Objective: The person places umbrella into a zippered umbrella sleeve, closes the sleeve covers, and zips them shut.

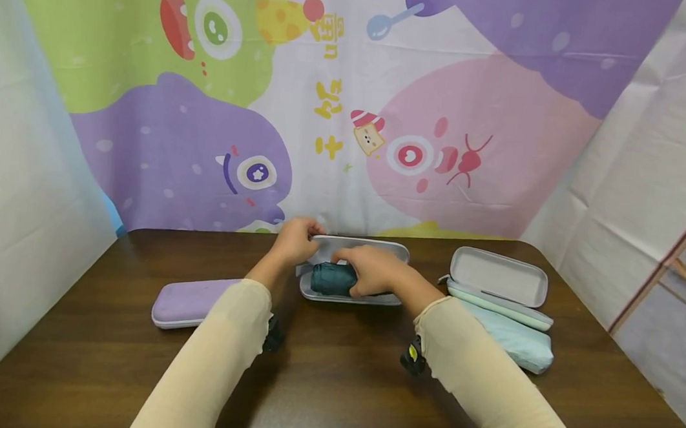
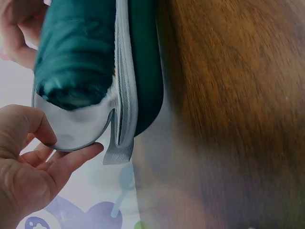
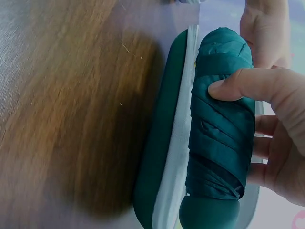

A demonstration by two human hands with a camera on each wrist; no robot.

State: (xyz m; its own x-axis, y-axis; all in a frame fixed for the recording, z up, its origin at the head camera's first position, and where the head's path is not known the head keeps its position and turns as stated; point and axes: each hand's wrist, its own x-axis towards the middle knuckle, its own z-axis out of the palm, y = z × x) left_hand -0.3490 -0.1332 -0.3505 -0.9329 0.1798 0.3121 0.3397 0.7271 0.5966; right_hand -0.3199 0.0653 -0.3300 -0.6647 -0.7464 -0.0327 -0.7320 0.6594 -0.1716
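A folded dark green umbrella [image 3: 221, 129] lies lengthwise at the opening of a green zip case [image 2: 147, 67] with a grey lining. My right hand [image 1: 375, 269] grips the umbrella, its thumb across the near side and its fingers round the far side. The case's lid [image 1: 370, 245] stands raised behind the umbrella. At the lid's left end, my left hand [image 1: 297, 241] pinches the rim between thumb and fingers. A grey fabric tab [image 2: 118, 155] sticks out at that end of the case.
On the left lies a closed purple case [image 1: 189, 303], partly behind the left sleeve. To the right an open mint case [image 1: 499, 277] stands with its lid up, and a pale mint folded umbrella [image 1: 517, 339] lies in front of it. A printed curtain [image 1: 332, 194] hangs behind the table.
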